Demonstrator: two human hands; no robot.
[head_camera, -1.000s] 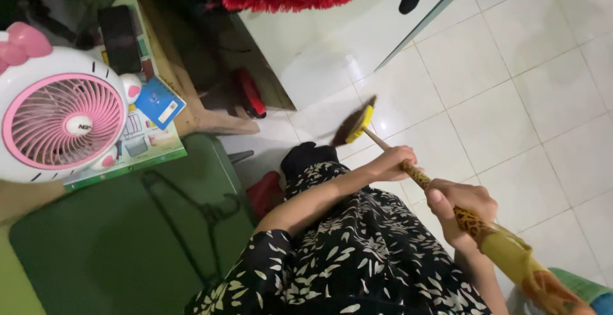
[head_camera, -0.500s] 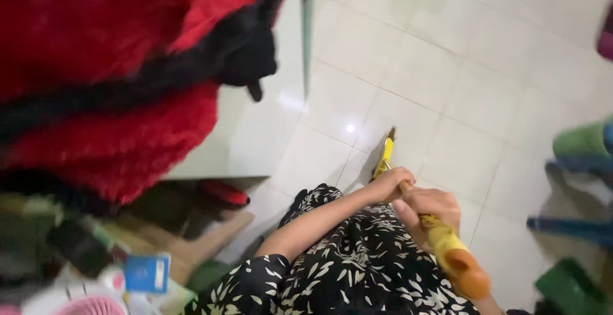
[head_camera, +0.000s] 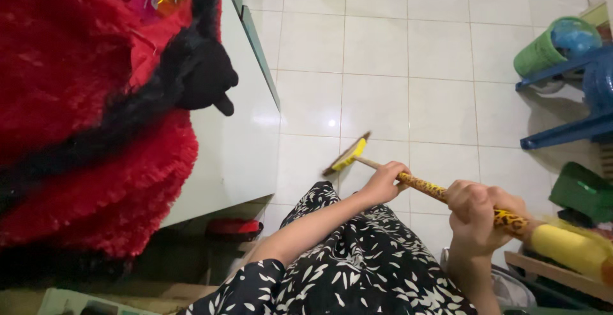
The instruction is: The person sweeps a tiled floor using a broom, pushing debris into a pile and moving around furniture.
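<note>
White tiled floor (head_camera: 383,47) w/ no visible dirt, head view. Left hand (head_camera: 382,183) wrapped round broom (head_camera: 408,181) mid-handle, right hand (head_camera: 477,216) clenched further up; brush head low on tile beside cabinet (head_camera: 236,149). Sweeping looks mid-way, swept vs. left unclear.

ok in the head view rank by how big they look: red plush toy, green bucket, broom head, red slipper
1. red plush toy, though it is nearest the camera
2. green bucket
3. red slipper and broom head look alike; the slipper is partly hidden
</note>
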